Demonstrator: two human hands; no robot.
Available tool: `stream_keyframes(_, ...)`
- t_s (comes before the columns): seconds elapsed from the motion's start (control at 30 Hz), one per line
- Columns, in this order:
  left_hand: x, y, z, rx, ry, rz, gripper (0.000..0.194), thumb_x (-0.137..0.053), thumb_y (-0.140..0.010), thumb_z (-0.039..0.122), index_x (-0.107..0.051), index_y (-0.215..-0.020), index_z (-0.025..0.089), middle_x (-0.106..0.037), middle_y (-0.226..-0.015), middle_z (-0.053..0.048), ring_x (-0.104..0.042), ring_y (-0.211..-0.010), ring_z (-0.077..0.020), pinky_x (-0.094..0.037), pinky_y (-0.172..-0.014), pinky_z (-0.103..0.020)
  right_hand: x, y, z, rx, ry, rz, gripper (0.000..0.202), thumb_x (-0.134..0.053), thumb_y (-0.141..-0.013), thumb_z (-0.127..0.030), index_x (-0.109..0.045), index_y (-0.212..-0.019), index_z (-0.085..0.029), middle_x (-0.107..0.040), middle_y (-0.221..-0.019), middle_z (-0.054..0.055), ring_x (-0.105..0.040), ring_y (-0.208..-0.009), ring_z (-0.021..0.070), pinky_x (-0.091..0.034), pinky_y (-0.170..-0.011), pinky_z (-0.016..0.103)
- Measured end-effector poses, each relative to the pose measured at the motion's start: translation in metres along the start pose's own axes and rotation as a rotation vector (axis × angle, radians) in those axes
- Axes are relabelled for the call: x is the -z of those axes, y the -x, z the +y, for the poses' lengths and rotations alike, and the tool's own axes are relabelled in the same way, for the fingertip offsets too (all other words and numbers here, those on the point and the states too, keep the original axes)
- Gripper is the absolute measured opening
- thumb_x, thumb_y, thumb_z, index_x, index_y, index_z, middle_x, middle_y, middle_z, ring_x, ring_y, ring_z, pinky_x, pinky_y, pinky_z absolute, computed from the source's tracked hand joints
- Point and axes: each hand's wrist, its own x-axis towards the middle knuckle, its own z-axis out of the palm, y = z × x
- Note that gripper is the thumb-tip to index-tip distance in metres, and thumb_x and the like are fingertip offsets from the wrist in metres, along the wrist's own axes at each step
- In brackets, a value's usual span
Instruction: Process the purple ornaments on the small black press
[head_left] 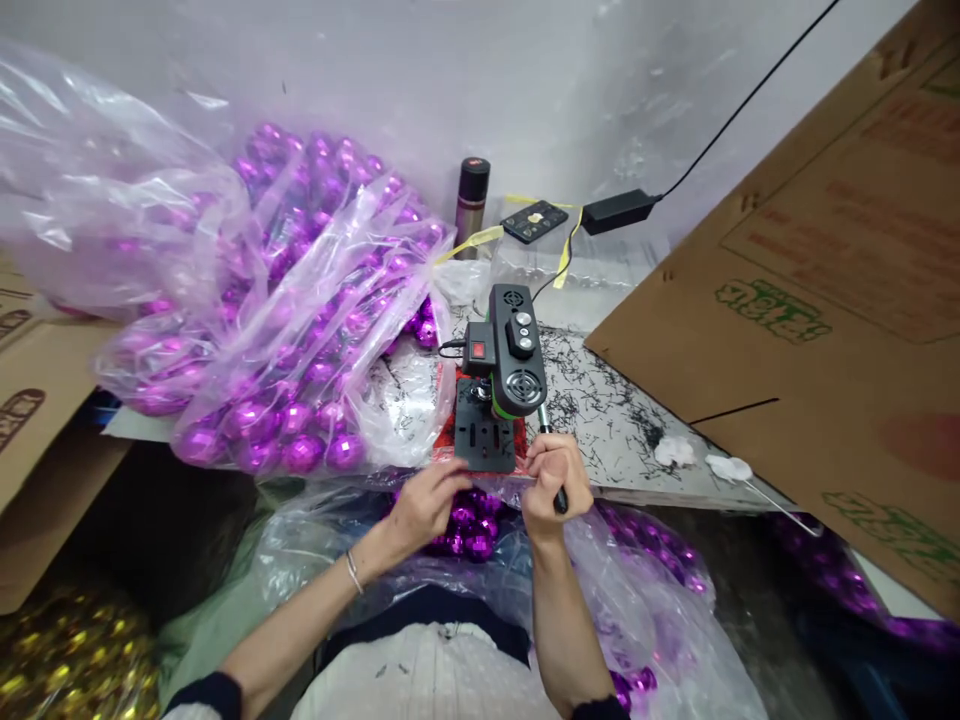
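On the table stands a small black bench drill press (pixel 516 350) with a red switch and a slotted black base plate (pixel 486 440). My right hand (pixel 557 478) is wrapped round its lever handle (pixel 561 500), whose black end shows below the fingers. My left hand (pixel 429 505) is at the front left corner of the base plate, fingers pinched together; anything between them is too small or hidden to make out. Shiny purple faceted balls (pixel 474 525) lie in a clear plastic bag below the table's front edge, between my forearms.
A big clear bag of purple balls (pixel 300 430) covers the table's left. A cardboard box (pixel 787 300) leans in from the right. Behind the press are a thermos (pixel 472 200), a phone-like black slab (pixel 534 221) and a power adapter (pixel 619 211). Dark shavings (pixel 600 400) litter the tabletop.
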Motion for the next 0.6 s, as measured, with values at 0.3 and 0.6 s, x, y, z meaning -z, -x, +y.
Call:
stream_keyframes(0.3, 0.015, -0.181, -0.121, 0.690, -0.266, -0.091, 0.050, -0.065, -0.094, 0.013, -0.064, -0.144, 0.010, -0.065, -0.142, -0.028, -0.065, -0.136, -0.0454, -0.051, -0.118, -0.065, -0.003, -0.003, 0.000, 0.041, -0.016, 0.016, 0.041, -0.050, -0.111, -0.022, -0.052, -0.070, -0.025, -0.056, -0.063, -0.002, -0.062, -0.065, 0.0163, -0.046, -0.061, 0.032)
stream_keyframes(0.6, 0.014, -0.190, -0.128, 0.793, -0.182, -0.175, 0.052, -0.073, -0.096, 0.024, -0.062, -0.144, 0.009, -0.066, -0.138, -0.027, -0.065, -0.135, -0.0457, -0.047, -0.120, -0.066, -0.001, -0.007, 0.003, 0.095, 0.004, -0.008, 0.037, -0.050, -0.109, -0.019, -0.054, -0.073, -0.025, -0.060, -0.068, -0.002, -0.061, -0.064, 0.0146, -0.046, -0.060, 0.031)
